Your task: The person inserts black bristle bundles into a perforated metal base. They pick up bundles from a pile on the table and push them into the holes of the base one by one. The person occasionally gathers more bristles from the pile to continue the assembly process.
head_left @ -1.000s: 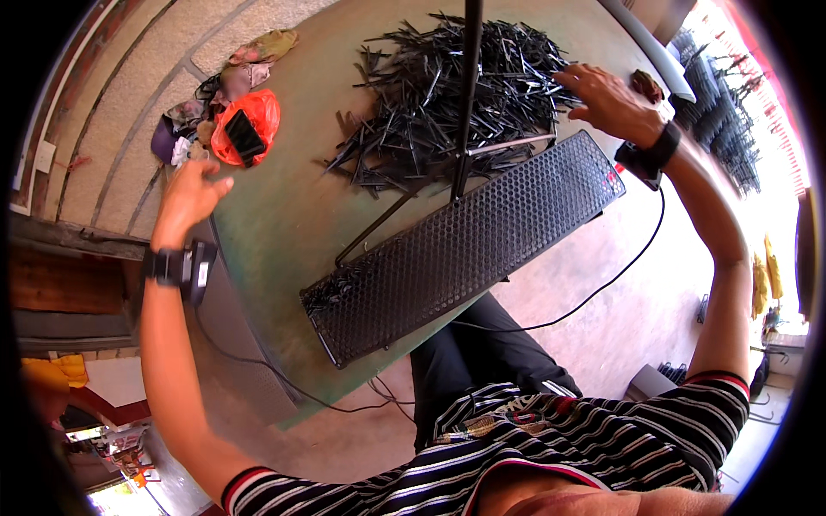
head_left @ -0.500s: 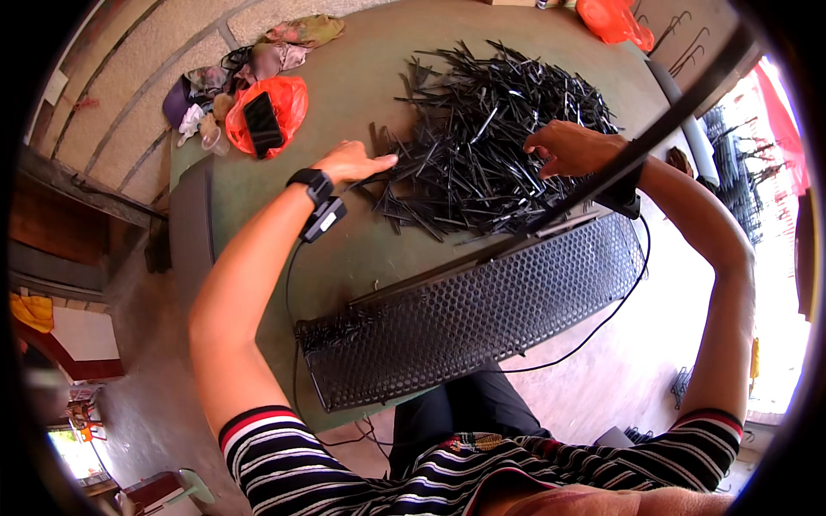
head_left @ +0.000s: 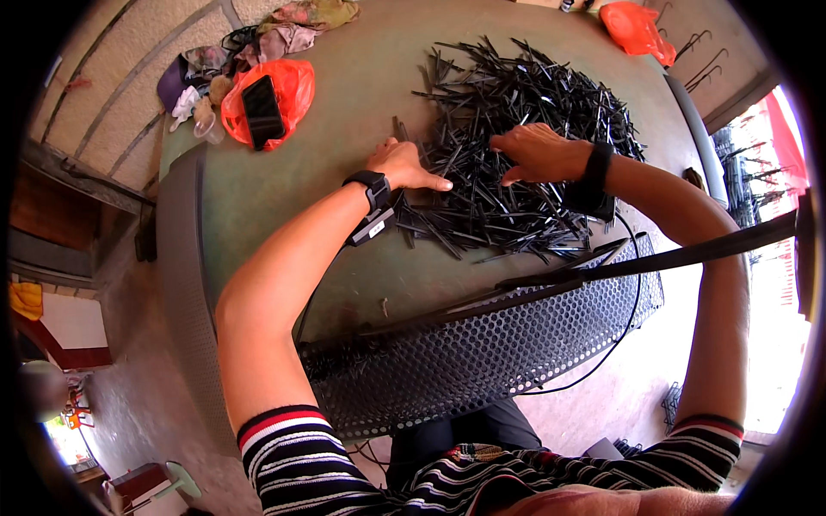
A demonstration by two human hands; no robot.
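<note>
A wide heap of thin black plastic strips (head_left: 516, 202) lies on the green table. At its left edge is my left hand (head_left: 403, 163), thumb stretched out toward the strips and apart from the fingers, which are partly hidden. My right hand (head_left: 540, 153) is over the middle of the heap, its thumb and forefinger spread apart and their tips at the strips. I see nothing held in either hand. Both wrists wear black bands with small boxes. Closer to me, along the near table edge, runs a black perforated panel (head_left: 508, 344), with small dark bits at its left end.
A black phone (head_left: 262, 112) lies on a red plastic bag (head_left: 297, 86) at the far left, beside crumpled cloths (head_left: 280, 43). Another red bag (head_left: 632, 30) is at the far right. A dark bar (head_left: 688, 252) crosses my right forearm in view. A black cable (head_left: 632, 314) hangs over the panel.
My left hand has moved right to the heap's edge, and my right hand has shifted a little left. The dark bar now sits lower and flatter in view; the whole view has shifted slightly.
</note>
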